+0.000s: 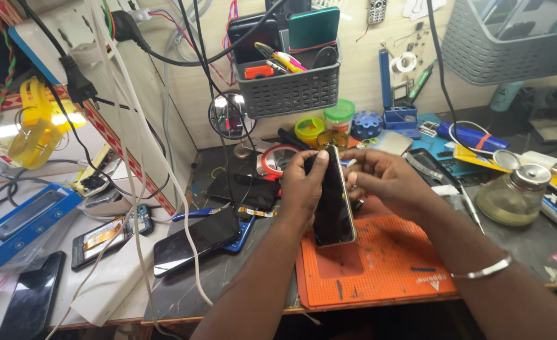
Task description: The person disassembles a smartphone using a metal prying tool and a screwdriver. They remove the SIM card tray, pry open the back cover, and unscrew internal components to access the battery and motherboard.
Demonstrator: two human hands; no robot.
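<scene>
Both forearms come in from the bottom edge, a silver bangle (483, 271) on the right wrist. They meet at a phone (334, 200) held up on its edge above the orange work mat (379, 264), dark screen side facing left. Left hand (302, 187) is wrapped around the phone's left side, fingers closed on it near the top. Right hand (382, 176) is clamped on the right side up by the top edge, fingertips pinching the frame.

Just left of the mat a black phone (193, 242) lies flat over a blue one. Off to the right sits a glass bottle (513, 196) with a metal cap. Behind the hands there's a red tape roll (278, 158), a couple of small jars, and a grey basket (289, 85) stuffed with phones and tools.
</scene>
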